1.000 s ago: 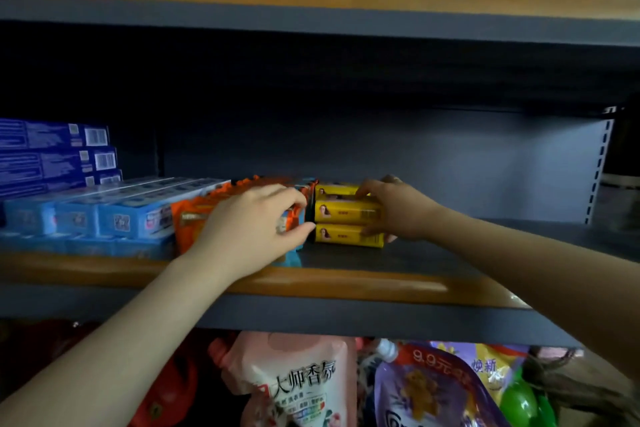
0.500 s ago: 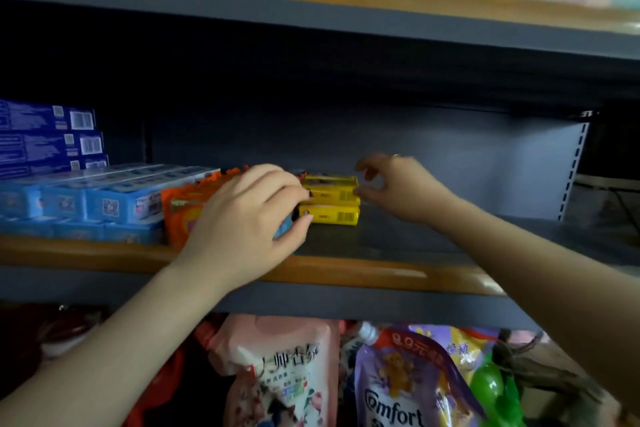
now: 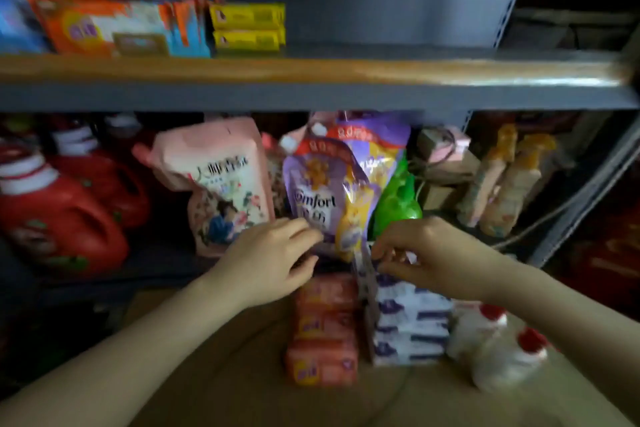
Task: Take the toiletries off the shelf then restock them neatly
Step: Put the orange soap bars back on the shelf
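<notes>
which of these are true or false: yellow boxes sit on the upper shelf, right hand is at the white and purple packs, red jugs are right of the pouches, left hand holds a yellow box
1. Two stacked yellow cardboard boxes sit on the upper shelf. True.
2. The right hand is at the white and purple packs. True.
3. The red plastic jugs stand right of the purple Comfort pouch. False: they stand to its left.
4. The left hand holds a yellow box. False: it holds none.

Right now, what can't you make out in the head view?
- Right hand: grip on the white-purple packs blurred, fingers hide it.
- Left hand: contact unclear.
- Orange packs: labels motion-blurred.
- Blue boxes: cut by left edge.
</notes>
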